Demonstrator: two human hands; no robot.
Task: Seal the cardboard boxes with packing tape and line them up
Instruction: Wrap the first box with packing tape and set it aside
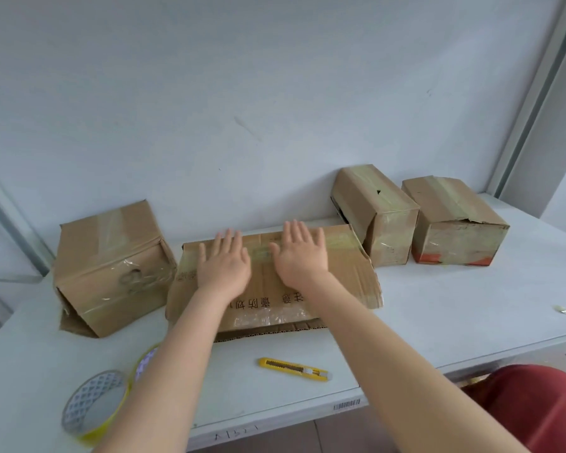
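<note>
A wide, low cardboard box [347,273] with printed characters lies in the middle of the white table [455,322]. My left hand [224,264] and my right hand [303,253] lie flat on its top, fingers straight, on either side of a tape strip. A taped box [111,266] stands to its left. Two more taped boxes [376,214] [455,223] stand at the back right by the wall. A roll of packing tape [94,405] lies at the near left; a second roll [144,362] peeks out beside my left forearm.
A yellow utility knife [293,369] lies on the table in front of the middle box. A red seat [536,407] shows at the bottom right below the table edge. A small scrap [562,309] lies at the far right. The wall runs right behind the boxes.
</note>
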